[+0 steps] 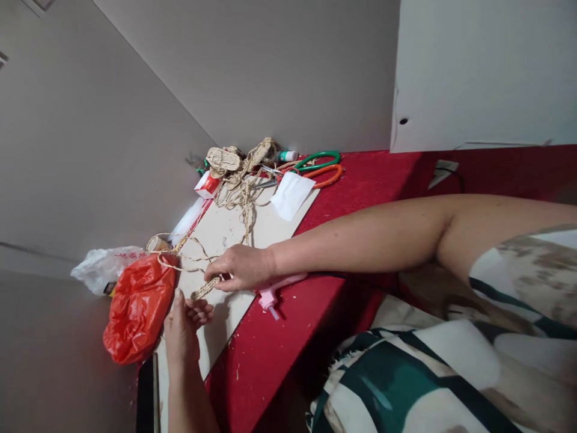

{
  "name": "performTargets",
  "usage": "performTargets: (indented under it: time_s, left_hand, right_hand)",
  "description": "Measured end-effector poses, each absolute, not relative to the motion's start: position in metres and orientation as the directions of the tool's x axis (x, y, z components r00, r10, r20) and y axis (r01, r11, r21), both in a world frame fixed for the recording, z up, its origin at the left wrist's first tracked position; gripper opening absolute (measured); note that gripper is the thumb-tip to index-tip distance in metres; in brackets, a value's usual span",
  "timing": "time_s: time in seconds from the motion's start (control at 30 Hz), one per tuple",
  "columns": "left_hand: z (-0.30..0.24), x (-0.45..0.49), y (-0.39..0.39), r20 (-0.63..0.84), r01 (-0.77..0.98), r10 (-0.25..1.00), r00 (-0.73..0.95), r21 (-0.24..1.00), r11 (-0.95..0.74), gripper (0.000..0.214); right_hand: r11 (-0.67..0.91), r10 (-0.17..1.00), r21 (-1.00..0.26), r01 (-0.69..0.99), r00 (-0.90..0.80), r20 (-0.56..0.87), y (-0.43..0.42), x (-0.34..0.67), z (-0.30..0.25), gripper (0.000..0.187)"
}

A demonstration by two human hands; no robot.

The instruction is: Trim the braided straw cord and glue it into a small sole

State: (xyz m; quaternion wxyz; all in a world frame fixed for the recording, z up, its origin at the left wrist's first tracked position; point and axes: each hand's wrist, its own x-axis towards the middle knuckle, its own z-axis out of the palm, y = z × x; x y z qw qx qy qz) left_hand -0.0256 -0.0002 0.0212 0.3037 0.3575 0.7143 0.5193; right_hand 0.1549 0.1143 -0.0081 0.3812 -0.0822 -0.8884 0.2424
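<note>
Pinched between the thumb and fingers of my right hand (243, 267) is a short braided straw strip (206, 288). Thin twisted straw cords (193, 252) loop away from it toward the bags. Just below the strip's end, my left hand (186, 322) has its palm turned up, fingers loosely curled and thumb apart, with nothing visible in it. A pale board (232, 225) lies under both hands. At its far end is a tangle of straw cord (247, 195) with small woven straw soles (224, 160). A pink glue gun (269, 299) lies partly beneath my right wrist.
Green-handled scissors (318, 157) and orange-handled scissors (331, 177) lie by a white paper (292, 195). A red plastic bag (142, 307) and a clear bag (103, 269) stand at the left. The red tabletop (360, 180) meets grey walls. A small red-and-white box (207, 185) is near the corner.
</note>
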Motion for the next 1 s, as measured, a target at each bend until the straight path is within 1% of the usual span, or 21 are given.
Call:
performTargets:
  time_s: [0.07, 0.13, 0.2, 0.3, 0.4, 0.53, 0.6, 0.7, 0.77, 0.87, 1.0]
  left_hand:
    - [0.023, -0.028, -0.003, 0.069, 0.330, 0.789, -0.610, 0.928, 0.174, 0.055]
    - [0.025, -0.030, -0.005, 0.186, 0.421, 0.753, -0.631, 0.897, 0.131, 0.055]
    - [0.025, -0.032, -0.006, 0.239, 0.407, 0.723, -0.648, 0.911, 0.063, 0.051]
    - [0.025, -0.035, -0.003, 0.235, 0.280, 0.720, -0.654, 0.958, -0.059, 0.036]
    - [0.027, -0.034, 0.000, 0.209, 0.197, 0.757, -0.619, 0.975, -0.107, 0.021]
    - [0.030, -0.024, -0.003, 0.161, 0.077, 0.853, -0.496, 0.987, -0.142, 0.039]
    - [0.031, -0.017, -0.007, 0.170, 0.030, 0.885, -0.433, 0.984, -0.175, 0.040]
    - [0.030, -0.010, -0.010, 0.214, 0.026, 0.895, -0.392, 0.975, -0.221, 0.039]
    - [0.028, -0.009, -0.010, 0.236, 0.059, 0.888, -0.395, 0.971, -0.232, 0.037]
    - [0.026, -0.010, -0.009, 0.268, 0.114, 0.867, -0.420, 0.963, -0.243, 0.032]
    - [0.023, -0.012, -0.009, 0.285, 0.109, 0.856, -0.431, 0.958, -0.264, 0.025]
  right_hand:
    - [0.861, 0.342, -0.506, -0.052, -0.676, 0.653, 0.115, 0.155, -0.007, 0.023]
    - [0.851, 0.370, -0.522, -0.059, -0.637, 0.676, 0.117, 0.156, -0.006, 0.024]
    - [0.842, 0.397, -0.535, -0.071, -0.589, 0.703, 0.119, 0.157, -0.005, 0.024]
    - [0.838, 0.389, -0.534, -0.116, -0.560, 0.732, 0.120, 0.158, -0.003, 0.024]
    - [0.842, 0.334, -0.513, -0.165, -0.588, 0.737, 0.118, 0.161, -0.002, 0.024]
    - [0.802, 0.309, -0.545, -0.245, -0.610, 0.730, 0.114, 0.162, -0.001, 0.024]
    - [0.765, 0.325, -0.578, -0.285, -0.605, 0.727, 0.113, 0.162, -0.002, 0.024]
    - [0.712, 0.358, -0.619, -0.332, -0.587, 0.726, 0.113, 0.160, -0.004, 0.025]
    - [0.677, 0.373, -0.642, -0.359, -0.585, 0.720, 0.113, 0.158, -0.005, 0.025]
    - [0.638, 0.369, -0.666, -0.386, -0.606, 0.705, 0.112, 0.157, -0.004, 0.025]
    - [0.633, 0.345, -0.657, -0.408, -0.611, 0.712, 0.110, 0.158, -0.005, 0.025]
